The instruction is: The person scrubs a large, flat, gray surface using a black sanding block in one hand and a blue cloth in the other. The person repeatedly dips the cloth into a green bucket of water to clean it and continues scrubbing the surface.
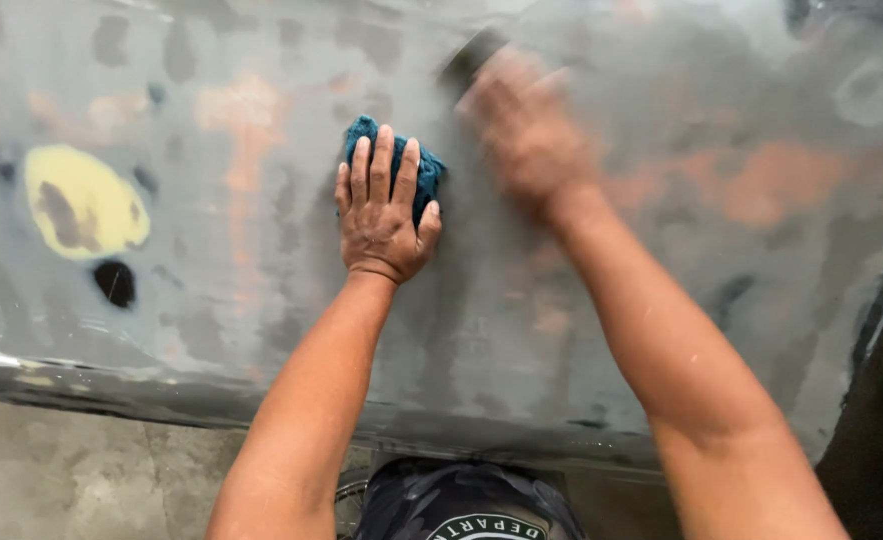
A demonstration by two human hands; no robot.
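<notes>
the left hand (381,215) lies flat, fingers together, pressing a blue cloth (423,172) on the grey sanded panel (211,300). the blurred right hand (526,135) seemingly grips a dark block (469,58); its finger spread cannot be told.

Bare grey concrete floor (71,470) below, stained, in daylight.

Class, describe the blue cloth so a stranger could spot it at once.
A big grey sanded panel fills the view. Near its middle the left hand lies flat on a crumpled cloth. It is the only teal-blue thing among grey, orange and yellow patches.
</notes>
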